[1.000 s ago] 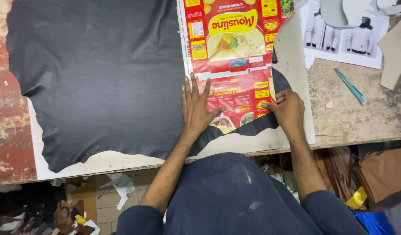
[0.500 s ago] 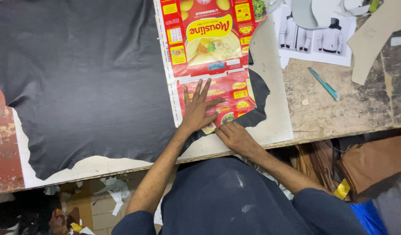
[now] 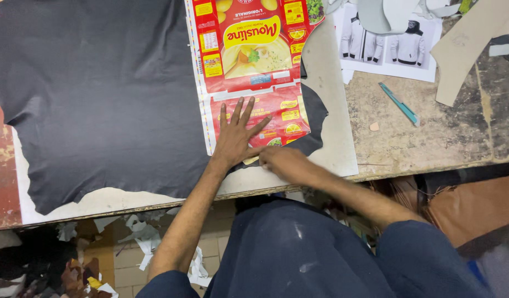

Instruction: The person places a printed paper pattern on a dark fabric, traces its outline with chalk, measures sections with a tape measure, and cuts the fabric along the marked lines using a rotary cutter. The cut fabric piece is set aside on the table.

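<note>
Left hand (image 3: 236, 135) fingers spread flat on red flattened carton (image 3: 253, 66), right hand (image 3: 282, 161) curled at its lower edge, over black leather (image 3: 99, 99)

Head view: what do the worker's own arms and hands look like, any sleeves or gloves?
Both hands are bare, without gloves, rings or a watch in view. The left hand and right hand lead into bare forearms. Dark navy sleeves end near the elbows, matching the navy garment below, which has a few pale smudges.
</note>
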